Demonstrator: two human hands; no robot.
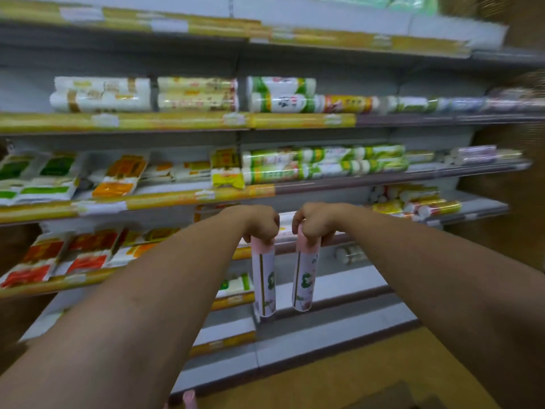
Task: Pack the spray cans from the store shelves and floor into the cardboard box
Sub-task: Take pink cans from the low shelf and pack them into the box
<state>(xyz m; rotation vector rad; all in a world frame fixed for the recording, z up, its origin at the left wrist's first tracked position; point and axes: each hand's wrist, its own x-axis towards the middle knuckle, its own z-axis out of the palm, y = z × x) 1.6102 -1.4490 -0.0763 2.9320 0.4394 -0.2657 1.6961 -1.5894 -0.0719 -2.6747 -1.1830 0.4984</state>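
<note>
My left hand grips the pink cap of a spray can that hangs upright below it. A second spray can, white-pink with a green flower print, hangs from my right hand, gripped by its cap too. Both cans are in the air in front of the lower shelves, side by side and a little apart. A pink cap of another can pokes up at the bottom edge. A brown corner that may be the cardboard box shows at the bottom right; it is blurred.
Store shelves run across the view, stocked with rolls and flat packets. The low white shelves step out toward me. An orange-brown floor lies below. The picture is motion-blurred.
</note>
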